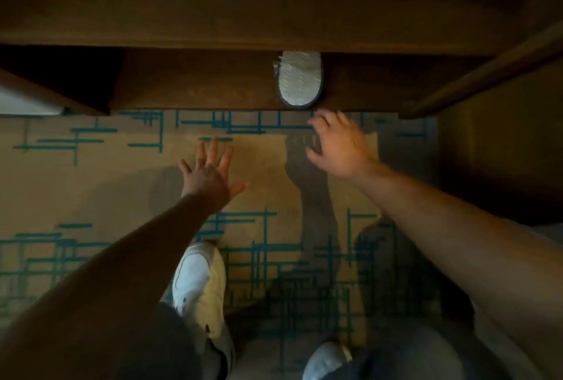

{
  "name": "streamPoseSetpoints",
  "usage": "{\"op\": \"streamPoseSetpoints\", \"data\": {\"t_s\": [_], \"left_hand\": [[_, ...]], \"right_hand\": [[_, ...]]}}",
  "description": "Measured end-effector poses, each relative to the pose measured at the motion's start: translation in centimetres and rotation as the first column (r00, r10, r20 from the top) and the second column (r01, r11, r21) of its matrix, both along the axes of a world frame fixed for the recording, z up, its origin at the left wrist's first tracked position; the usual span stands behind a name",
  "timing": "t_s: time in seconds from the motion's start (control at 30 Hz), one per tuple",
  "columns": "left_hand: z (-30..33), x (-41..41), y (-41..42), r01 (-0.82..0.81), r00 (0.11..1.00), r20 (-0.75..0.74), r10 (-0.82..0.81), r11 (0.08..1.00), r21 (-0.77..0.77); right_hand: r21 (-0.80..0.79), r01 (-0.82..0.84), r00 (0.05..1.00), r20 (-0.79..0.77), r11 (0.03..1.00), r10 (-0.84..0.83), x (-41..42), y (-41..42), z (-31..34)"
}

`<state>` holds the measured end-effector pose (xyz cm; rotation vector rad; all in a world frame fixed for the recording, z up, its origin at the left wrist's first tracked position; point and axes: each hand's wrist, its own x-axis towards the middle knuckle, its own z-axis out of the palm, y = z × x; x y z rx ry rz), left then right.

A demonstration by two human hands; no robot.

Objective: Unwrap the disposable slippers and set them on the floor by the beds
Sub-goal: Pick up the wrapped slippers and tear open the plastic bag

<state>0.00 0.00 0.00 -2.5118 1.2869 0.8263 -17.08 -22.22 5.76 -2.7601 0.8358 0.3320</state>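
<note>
A pale wrapped slipper point(300, 79) sticks out from a dark wooden shelf, its rounded end toward me. My right hand point(338, 145) hovers just below it with fingers spread and loosely bent, holding nothing; its fingertips are close to the slipper's end without touching it. My left hand point(211, 171) is stretched out flat over the carpet to the left, fingers straight and empty. I see only one slipper package; its far end is hidden under the cabinet top.
Dark wooden furniture point(274, 14) fills the top, with a side panel point(487, 75) at right. Tan carpet with teal line patterns point(91, 166) covers the floor. My white shoes point(198, 285) stand on it below my arms.
</note>
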Motion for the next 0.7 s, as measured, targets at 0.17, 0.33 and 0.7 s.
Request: {"op": "streamPoseSetpoints", "data": {"t_s": [0.17, 0.33, 0.7], "left_hand": [[-3.1, -0.9, 2.2, -0.004, 1.0, 0.0, 0.004, 1.0, -0.021], [-4.2, -0.1, 3.0, 0.061, 0.997, 0.048, -0.062, 0.998, 0.013], [-4.4, -0.2, 4.6, -0.002, 1.0, -0.025, 0.003, 0.999, 0.034]], "right_hand": [[-0.029, -0.031, 0.999, 0.018, 0.999, 0.031, 3.8, -2.5, -2.4], [-0.063, -0.119, 0.991, -0.072, 0.991, 0.115, 7.4, -4.6, -4.5], [-0.183, -0.175, 0.973, -0.183, 0.967, 0.142, 9.3, -5.1, -5.3]]}}
